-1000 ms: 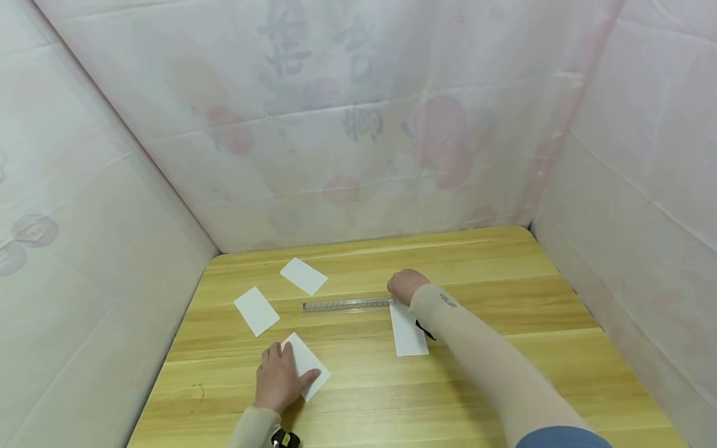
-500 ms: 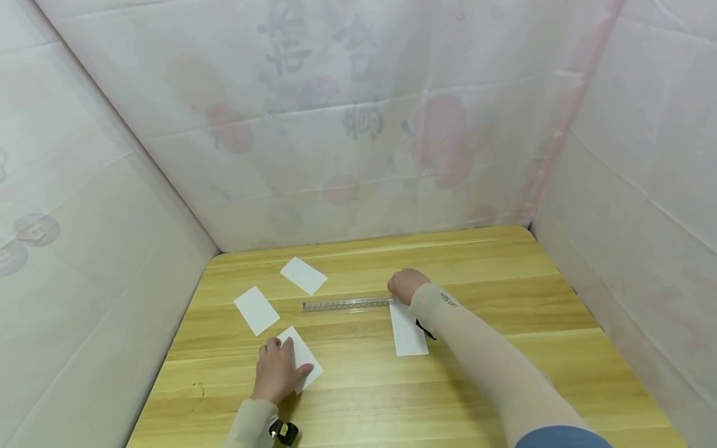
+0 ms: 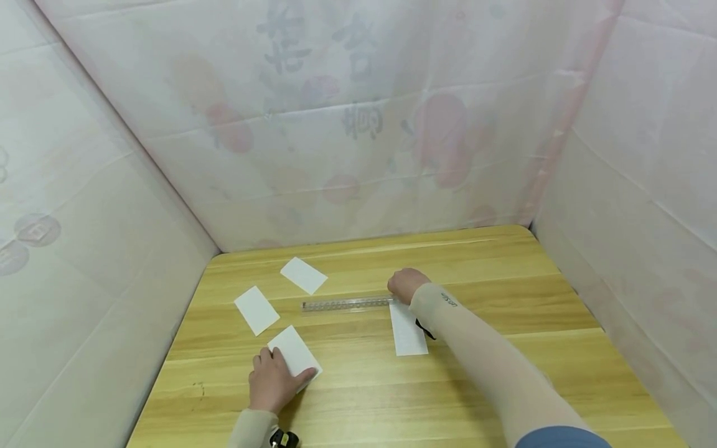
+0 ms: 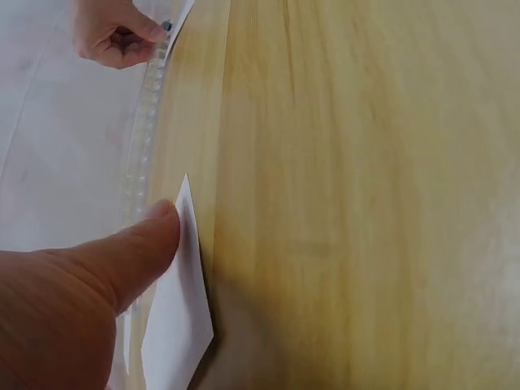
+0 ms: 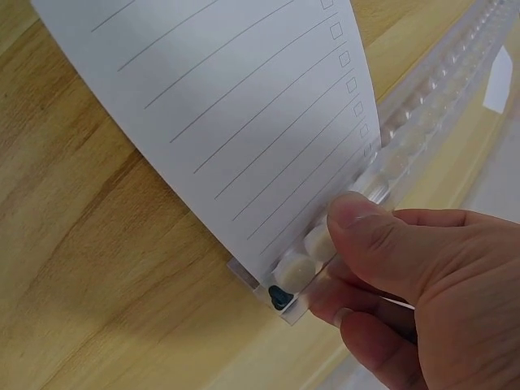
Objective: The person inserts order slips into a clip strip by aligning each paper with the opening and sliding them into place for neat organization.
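Observation:
My left hand point(image 3: 272, 384) rests over a white paper card point(image 3: 297, 350), fingers along its left edge. The thumb lies straight against the card point(image 4: 177, 313) in the left wrist view. Further right, my right hand point(image 3: 409, 285) pinches one end of a long clear plastic strip point(image 3: 347, 303) between thumb and fingers. Round whitish pieces fill the strip, and a dark green bit marks the pinched end. A white sheet point(image 5: 236, 106) printed with lines and small checkboxes has its edge at the strip, by that end. The right forearm partly covers the sheet in the head view.
Two more white cards lie on the wooden table point(image 3: 358, 404): one at the left point(image 3: 256, 311), one farther back point(image 3: 304, 275). Pale printed cloth walls point(image 3: 358, 155) enclose the table at the back and both sides.
The card under my left hand has slid left and a little away. The left hand has then shifted left across it, uncovering more of its surface. My right hand has stayed put.

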`<state>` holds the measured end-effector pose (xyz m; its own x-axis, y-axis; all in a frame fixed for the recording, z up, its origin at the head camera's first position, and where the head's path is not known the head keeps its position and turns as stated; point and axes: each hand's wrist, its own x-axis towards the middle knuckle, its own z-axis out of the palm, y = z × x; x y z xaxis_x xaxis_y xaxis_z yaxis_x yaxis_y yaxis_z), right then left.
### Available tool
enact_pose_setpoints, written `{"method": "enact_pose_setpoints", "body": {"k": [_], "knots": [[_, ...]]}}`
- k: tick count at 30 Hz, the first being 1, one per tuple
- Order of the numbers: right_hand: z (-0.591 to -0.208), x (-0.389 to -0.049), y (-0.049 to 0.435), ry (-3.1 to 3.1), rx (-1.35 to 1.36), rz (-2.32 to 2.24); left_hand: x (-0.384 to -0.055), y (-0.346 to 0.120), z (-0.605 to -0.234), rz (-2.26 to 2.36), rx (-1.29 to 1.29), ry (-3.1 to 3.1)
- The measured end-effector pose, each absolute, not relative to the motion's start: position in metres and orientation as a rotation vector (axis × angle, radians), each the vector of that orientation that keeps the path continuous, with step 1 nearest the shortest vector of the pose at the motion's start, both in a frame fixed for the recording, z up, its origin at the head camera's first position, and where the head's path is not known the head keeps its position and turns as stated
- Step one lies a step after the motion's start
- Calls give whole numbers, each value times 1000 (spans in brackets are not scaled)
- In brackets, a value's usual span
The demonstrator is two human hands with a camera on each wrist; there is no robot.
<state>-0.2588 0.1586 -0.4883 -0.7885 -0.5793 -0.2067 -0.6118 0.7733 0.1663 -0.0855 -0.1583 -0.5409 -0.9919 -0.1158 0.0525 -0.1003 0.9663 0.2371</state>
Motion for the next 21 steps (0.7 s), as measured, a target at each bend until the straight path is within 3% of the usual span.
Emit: {"method": "enact_pose_setpoints", "body": {"k": [21], "knots": [[-493, -261, 158, 2826, -938, 358, -98, -166, -541, -609, 126, -3054]]}}
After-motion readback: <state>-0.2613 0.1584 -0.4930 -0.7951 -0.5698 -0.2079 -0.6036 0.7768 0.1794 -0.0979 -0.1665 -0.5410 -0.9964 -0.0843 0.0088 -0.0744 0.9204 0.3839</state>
